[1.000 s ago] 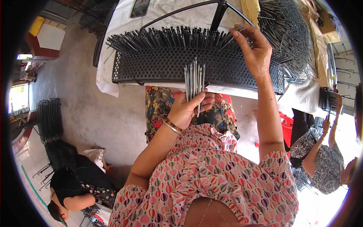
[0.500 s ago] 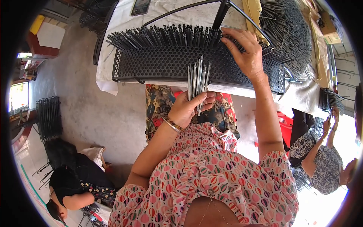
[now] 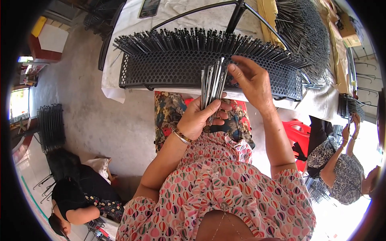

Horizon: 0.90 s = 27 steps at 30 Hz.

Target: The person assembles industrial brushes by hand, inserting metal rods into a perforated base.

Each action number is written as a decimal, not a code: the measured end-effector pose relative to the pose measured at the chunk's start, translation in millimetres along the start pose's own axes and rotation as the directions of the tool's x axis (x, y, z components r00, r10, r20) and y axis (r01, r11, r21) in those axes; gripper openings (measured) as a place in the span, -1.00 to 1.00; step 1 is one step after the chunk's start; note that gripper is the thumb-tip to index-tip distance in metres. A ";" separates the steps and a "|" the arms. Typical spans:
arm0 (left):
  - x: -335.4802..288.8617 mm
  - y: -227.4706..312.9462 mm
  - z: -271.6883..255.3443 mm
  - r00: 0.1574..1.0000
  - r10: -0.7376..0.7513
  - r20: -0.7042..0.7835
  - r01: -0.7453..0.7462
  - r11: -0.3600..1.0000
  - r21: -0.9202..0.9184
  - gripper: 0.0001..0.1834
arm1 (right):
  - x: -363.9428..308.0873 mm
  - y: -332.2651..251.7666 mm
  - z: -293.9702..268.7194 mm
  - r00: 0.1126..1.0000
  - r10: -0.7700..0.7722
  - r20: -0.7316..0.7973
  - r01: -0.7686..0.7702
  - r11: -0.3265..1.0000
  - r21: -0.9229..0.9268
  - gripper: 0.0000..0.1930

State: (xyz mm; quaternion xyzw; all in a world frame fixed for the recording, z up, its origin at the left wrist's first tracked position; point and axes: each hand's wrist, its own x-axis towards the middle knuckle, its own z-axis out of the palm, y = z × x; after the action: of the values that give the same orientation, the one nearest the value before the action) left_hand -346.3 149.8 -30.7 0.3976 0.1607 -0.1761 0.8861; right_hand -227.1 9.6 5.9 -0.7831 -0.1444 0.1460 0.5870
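My left hand [image 3: 197, 118] is closed round a bundle of thin silvery metal rods [image 3: 212, 82], held nearly upright with their tops fanning out in front of the rack. Just right of the bundle's tops hovers my right hand [image 3: 254, 86], its thumb and forefinger apart and nothing visible between them. Its other fingers are partly hidden. Beyond both hands lies a black perforated metal rack [image 3: 161, 70]. Many dark rods [image 3: 177, 42] stand in a dense row along the rack's far side, leaning outward at both ends.
The rack sits on a table with a white cloth [image 3: 193, 16]. A phone [image 3: 149, 8] lies at the far left, and a big heap of dark rods [image 3: 305, 36] at the far right. Red plastic chair [image 3: 297, 136] stands below right. Co-workers [image 3: 341, 168] [image 3: 80, 197] are at both sides.
My right hand has come away from the row of rods, moving nearer to me and left toward the bundle. My left hand still grips the bundle, whose rods have shifted slightly.
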 end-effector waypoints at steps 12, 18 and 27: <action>8.4 -5.1 1.4 0.998 -0.016 -0.059 0.018 1.000 0.025 -0.65 | 19.9 -10.6 -40.5 0.879 -0.271 -0.392 0.339 0.934 0.113 -0.78; 11.3 -7.6 1.4 0.998 -0.030 -0.053 0.032 0.999 0.043 -0.66 | 44.5 -1.5 -45.4 0.752 -0.514 -0.413 0.470 0.857 -0.211 -0.79; 11.1 -9.7 0.5 0.995 -0.037 -0.089 0.040 0.999 0.027 -0.65 | 50.3 8.7 -32.0 0.677 -0.716 -0.170 0.501 0.618 -0.606 -0.80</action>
State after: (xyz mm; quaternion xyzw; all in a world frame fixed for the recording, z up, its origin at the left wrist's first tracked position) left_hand -340.7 141.4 -41.4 0.4146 0.2050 -0.1776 0.8686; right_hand -167.8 -0.8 3.2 -0.8217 -0.3184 -0.2725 0.3863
